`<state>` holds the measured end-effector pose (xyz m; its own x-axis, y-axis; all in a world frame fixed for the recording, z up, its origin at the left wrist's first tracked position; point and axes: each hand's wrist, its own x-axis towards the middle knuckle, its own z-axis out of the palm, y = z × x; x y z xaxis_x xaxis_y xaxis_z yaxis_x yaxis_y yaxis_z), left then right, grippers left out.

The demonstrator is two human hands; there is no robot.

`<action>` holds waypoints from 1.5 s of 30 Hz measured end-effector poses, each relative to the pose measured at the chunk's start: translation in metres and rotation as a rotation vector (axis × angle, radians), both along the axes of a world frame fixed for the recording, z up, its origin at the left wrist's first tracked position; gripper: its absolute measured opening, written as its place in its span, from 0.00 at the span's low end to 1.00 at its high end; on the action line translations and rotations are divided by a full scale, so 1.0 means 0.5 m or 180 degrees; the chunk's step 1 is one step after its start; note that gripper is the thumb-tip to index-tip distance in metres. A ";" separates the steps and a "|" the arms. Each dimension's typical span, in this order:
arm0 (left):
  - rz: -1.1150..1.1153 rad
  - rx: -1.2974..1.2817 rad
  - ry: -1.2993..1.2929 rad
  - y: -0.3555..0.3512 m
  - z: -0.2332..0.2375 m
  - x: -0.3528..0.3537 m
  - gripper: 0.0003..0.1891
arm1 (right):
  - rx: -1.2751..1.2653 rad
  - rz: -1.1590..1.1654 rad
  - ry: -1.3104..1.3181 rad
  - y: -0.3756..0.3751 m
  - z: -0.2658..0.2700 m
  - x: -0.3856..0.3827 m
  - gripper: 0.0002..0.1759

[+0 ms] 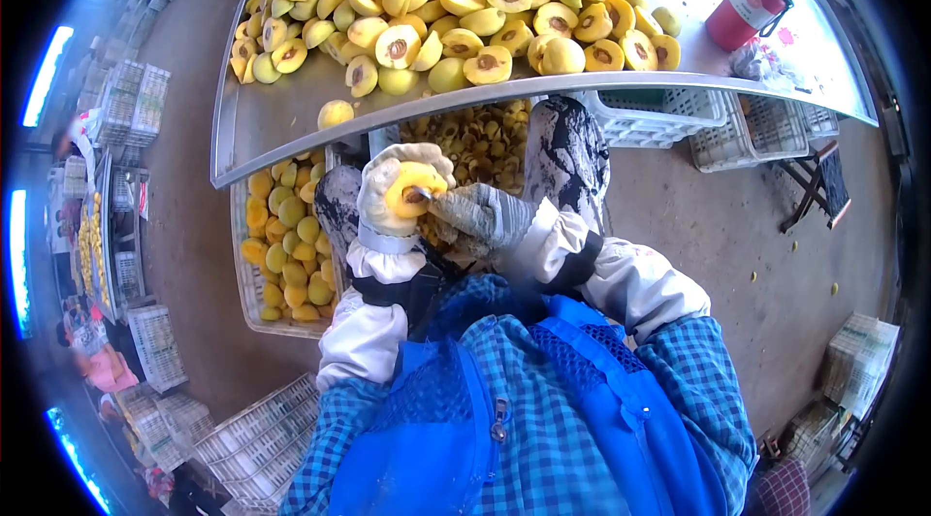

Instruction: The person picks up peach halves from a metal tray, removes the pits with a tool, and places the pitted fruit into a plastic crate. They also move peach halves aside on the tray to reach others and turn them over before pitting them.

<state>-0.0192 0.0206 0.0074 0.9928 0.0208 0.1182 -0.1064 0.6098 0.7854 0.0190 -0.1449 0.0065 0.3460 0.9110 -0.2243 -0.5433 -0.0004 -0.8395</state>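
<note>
A yellow peach half (400, 194) lies cut face up in my left hand (376, 188), whose pale gloved fingers curl round its edge. My right hand (483, 217), in a grey glove with a striped cuff, is closed beside it. Its fingertips are right at the dark pit hollow, where a small dark tip shows; I cannot tell what tool, if any, the fingers hold. Under both hands, between my knees, many small cut fruit pieces (485, 143) fill a container. Just beyond, on the metal table (281, 113), a single peach (336, 113) sits near the front edge.
Halved peaches (456, 2) with pits are heaped across the table. A red flask (749, 7) stands at its right. A crate of peaches (291, 244) is by my left knee. White crates (650, 118) sit under the table, with a folding stool (819, 184) to the right.
</note>
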 end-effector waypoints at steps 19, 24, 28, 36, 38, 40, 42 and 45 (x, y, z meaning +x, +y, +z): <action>0.1466 -0.0495 0.1047 -0.073 0.041 -0.039 0.19 | -0.0117 -0.0028 0.0960 0.021 -0.001 -0.037 0.20; 0.1474 -0.0797 0.1149 -0.082 0.040 -0.050 0.20 | 0.0442 -0.0411 -0.0375 0.031 -0.036 -0.079 0.16; 0.2110 -0.1644 0.1460 -0.045 -0.005 -0.056 0.20 | 0.0495 -0.0798 -0.2296 0.022 0.001 -0.058 0.13; 0.2443 -0.0183 0.1541 0.008 -0.045 -0.045 0.12 | -0.0489 -0.1338 -0.1909 0.027 -0.028 -0.010 0.13; 0.2881 0.0655 0.1170 -0.012 -0.057 -0.025 0.09 | -0.0309 -0.1547 -0.1760 0.054 -0.020 0.005 0.15; 0.3075 0.1038 0.0796 -0.030 -0.054 -0.014 0.05 | -0.0455 -0.1557 -0.2150 0.082 -0.056 0.028 0.17; 0.2904 0.0619 0.0724 -0.042 -0.049 -0.010 0.05 | -0.0134 -0.1624 -0.2124 0.096 -0.062 0.031 0.14; 0.2926 0.0140 0.0820 -0.057 -0.040 -0.014 0.04 | -0.0328 -0.1820 -0.2457 0.116 -0.084 0.018 0.11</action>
<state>-0.0261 -0.0078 -0.0127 0.5856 0.8064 -0.0825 -0.3497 0.3432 0.8717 0.0277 -0.0871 -0.0354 0.8169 0.5476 0.1813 0.2172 -0.0008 -0.9761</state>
